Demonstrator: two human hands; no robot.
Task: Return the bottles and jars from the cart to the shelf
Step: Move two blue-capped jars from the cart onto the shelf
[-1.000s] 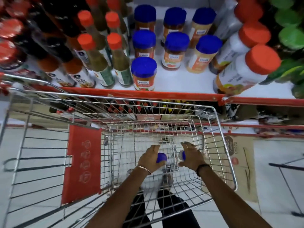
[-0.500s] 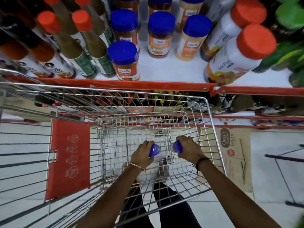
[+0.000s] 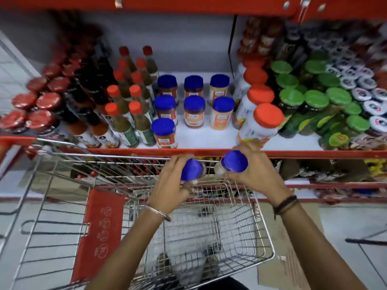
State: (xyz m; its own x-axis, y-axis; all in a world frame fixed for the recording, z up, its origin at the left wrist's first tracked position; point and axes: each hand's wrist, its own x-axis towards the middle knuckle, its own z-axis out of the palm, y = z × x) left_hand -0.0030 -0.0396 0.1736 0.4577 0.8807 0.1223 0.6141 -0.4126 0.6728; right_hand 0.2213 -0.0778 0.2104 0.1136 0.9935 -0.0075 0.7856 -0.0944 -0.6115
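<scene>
My left hand (image 3: 170, 184) grips a blue-lidded jar (image 3: 191, 169) and my right hand (image 3: 254, 172) grips a second blue-lidded jar (image 3: 234, 161). Both jars are held above the wire cart (image 3: 259, 218), just below the red front edge of the shelf (image 3: 209, 152). On the white shelf stand several matching blue-lidded jars (image 3: 194, 111) in rows, with bare white space in front of the middle and right rows. The jars' bodies are mostly hidden by my fingers.
Orange-capped sauce bottles (image 3: 122, 120) stand left of the blue jars, dark red-lidded bottles (image 3: 45, 105) further left. Large orange-lidded jars (image 3: 261, 124) lean at the right, then green-lidded jars (image 3: 314, 101). A red panel (image 3: 100, 233) hangs in the cart. Lower shelves hold more goods.
Both hands have lifted the two blue-lidded jars from the bottom of the cart up to the shelf's front edge. The view has tilted up and shows more of the shelf.
</scene>
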